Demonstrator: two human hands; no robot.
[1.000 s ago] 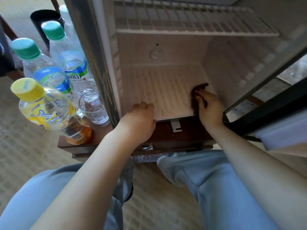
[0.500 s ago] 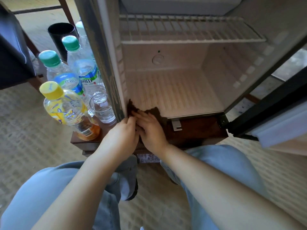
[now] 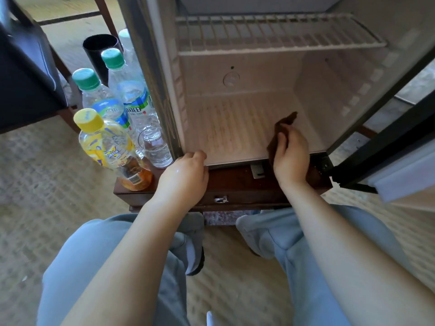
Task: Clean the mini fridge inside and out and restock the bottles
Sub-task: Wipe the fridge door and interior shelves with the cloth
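Our left grip [image 3: 186, 171] curled over the front-left lip of the fridge [image 3: 329, 85], seemingly holding it. Our right grip [image 3: 290, 154] pinched a brown cloth [image 3: 287, 120] against the fridge floor, front right. The bottles [image 3: 108, 147] and a glass [image 3: 155, 147] stood outside on the wooden surface [image 3: 235, 184], just left of the fridge. Farther back, a wire rack [image 3: 270, 36] spanned the interior.

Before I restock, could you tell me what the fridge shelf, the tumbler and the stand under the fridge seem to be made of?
Fridge shelf: white-coated metal wire, judging by thin parallel bars. Tumbler: clear glass, probably; transparent, unlabelled, though plastic is possible. Stand: dark wood with a glossy brown finish; a small metal pull sits on its front.
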